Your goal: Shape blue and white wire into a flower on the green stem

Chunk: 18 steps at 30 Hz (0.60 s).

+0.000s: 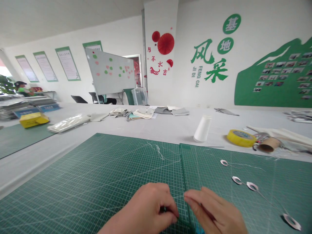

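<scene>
My left hand (152,208) is low in the middle of the head view, over the green cutting mat (117,169), its fingers curled and the thumb pressed to the index finger. What lies in that pinch is too small to make out. Just to its right, apart from it, my right hand (214,211) has its thumb and fingertips together over the seam beside the second green mat (268,169). Something blue shows under the right hand. White thread (159,152) lies beyond the hands. Several oval white rings, one a ring (252,186) with thread attached, lie to the right.
A white thread cone (202,129), a yellow tape roll (241,138) and a cardboard tube (268,144) stand beyond the right mat. Fabric pieces (143,113), a plastic-wrapped pack (69,123) and a yellow box (34,120) lie farther back. A person (23,89) sits far left.
</scene>
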Motion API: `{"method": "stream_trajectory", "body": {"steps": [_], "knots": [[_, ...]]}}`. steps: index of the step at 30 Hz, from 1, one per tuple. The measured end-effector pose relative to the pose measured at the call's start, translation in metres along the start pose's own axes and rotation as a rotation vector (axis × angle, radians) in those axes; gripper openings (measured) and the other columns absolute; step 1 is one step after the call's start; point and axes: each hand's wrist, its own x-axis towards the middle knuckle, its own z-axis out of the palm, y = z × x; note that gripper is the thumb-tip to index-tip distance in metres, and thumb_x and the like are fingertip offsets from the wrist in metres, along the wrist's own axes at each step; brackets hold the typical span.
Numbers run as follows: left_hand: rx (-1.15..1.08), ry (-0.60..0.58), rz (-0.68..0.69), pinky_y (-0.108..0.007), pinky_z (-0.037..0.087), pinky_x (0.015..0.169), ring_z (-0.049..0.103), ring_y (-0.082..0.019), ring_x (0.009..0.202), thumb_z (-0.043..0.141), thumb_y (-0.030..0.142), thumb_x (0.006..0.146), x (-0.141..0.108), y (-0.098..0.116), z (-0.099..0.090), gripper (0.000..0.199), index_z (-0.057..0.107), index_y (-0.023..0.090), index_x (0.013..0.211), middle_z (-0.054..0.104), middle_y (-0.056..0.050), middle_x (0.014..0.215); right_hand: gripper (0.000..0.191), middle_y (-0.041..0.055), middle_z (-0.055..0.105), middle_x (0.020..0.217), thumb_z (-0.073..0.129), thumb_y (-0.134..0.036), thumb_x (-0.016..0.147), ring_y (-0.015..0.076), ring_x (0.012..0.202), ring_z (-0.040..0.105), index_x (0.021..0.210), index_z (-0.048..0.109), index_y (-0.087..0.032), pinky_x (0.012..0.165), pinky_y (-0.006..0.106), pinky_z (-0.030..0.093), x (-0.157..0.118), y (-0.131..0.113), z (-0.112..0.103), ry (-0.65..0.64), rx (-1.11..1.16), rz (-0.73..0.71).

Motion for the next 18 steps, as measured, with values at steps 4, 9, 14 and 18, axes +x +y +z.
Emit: {"method": "stream_trajectory", "body": {"steps": [4, 9, 14, 18], "knots": [[-0.067, -0.064, 0.033, -0.019, 0.042, 0.064, 0.059, -0.011, 0.069, 0.068, 0.002, 0.069, -0.003, 0.001, -0.002, 0.019, 0.076, 0.016, 0.078, 0.064, 0.001, 0.069, 0.020, -0.0044, 0.057, 0.057, 0.054, -0.034, 0.087, 0.0121, 0.050, 0.051, 0.075, 0.067, -0.024, 0.049, 0.022, 0.040, 0.005, 0.006, 0.000, -0.247, 0.172, 0.285], [-0.225, -0.056, 0.036, -0.019, 0.041, 0.063, 0.058, -0.010, 0.069, 0.070, 0.002, 0.069, -0.006, 0.003, -0.005, 0.019, 0.076, 0.017, 0.079, 0.061, 0.003, 0.069, 0.028, -0.0074, 0.033, 0.051, 0.056, -0.043, 0.080, 0.0112, 0.049, 0.032, 0.069, 0.067, -0.020, 0.047, 0.023, 0.026, 0.009, 0.017, 0.006, -0.396, 0.393, 0.570], [-0.386, 0.076, -0.026, -0.021, 0.038, 0.060, 0.051, -0.010, 0.065, 0.070, 0.009, 0.070, -0.004, 0.001, -0.007, 0.009, 0.073, 0.016, 0.074, 0.056, 0.003, 0.068, 0.032, -0.0071, 0.035, 0.054, 0.055, -0.048, 0.079, 0.0110, 0.051, 0.031, 0.069, 0.060, -0.019, 0.048, 0.023, 0.026, 0.006, 0.024, 0.016, -0.409, 0.592, 0.639], [-0.568, 0.224, -0.129, -0.020, 0.034, 0.052, 0.043, -0.008, 0.056, 0.067, 0.016, 0.075, 0.000, -0.007, -0.006, 0.003, 0.068, 0.016, 0.073, 0.052, 0.004, 0.066, 0.031, -0.0043, 0.044, 0.060, 0.051, -0.047, 0.083, 0.0124, 0.055, 0.039, 0.069, 0.058, -0.020, 0.053, 0.024, 0.034, 0.005, 0.019, 0.020, -0.345, 0.560, 0.624]]}}
